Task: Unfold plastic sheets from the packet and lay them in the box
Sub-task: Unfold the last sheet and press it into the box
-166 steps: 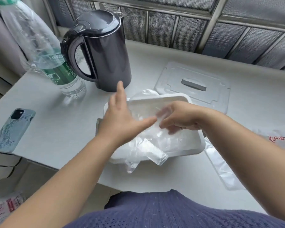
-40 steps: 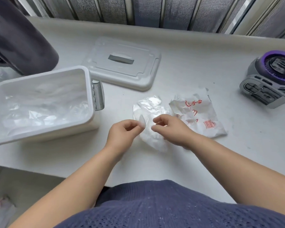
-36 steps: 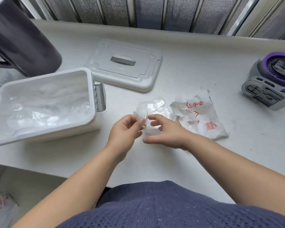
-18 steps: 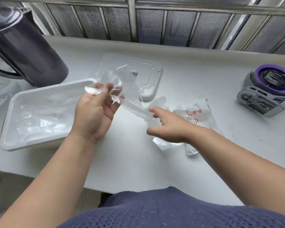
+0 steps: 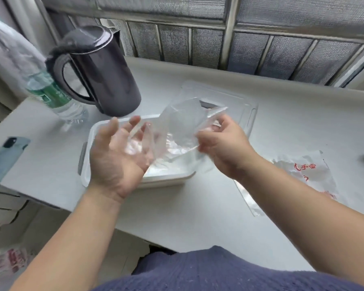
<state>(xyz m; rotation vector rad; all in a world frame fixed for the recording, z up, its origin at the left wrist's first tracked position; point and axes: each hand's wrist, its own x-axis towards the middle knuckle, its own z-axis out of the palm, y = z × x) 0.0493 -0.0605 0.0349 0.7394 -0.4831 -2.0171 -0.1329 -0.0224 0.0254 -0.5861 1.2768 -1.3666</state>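
Kettle (image 5: 105, 70), bottle (image 5: 51, 95) and phone (image 5: 4, 156) sit on my left, packet (image 5: 303, 175) on the right. Over the box (image 5: 166, 180), my right grip (image 5: 221, 143) pinches a plastic sheet (image 5: 183, 124), and my left grip (image 5: 118, 152) is spread open.

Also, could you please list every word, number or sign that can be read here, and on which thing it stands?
"手套" in red, on the white packet; second character not sharp.
Other red marks lower on it: too blurred to read.
Green label of the water bottle: blurred, unreadable.
Red print on the bag below the table: blurred, unreadable.
The plastic sheet: no print.
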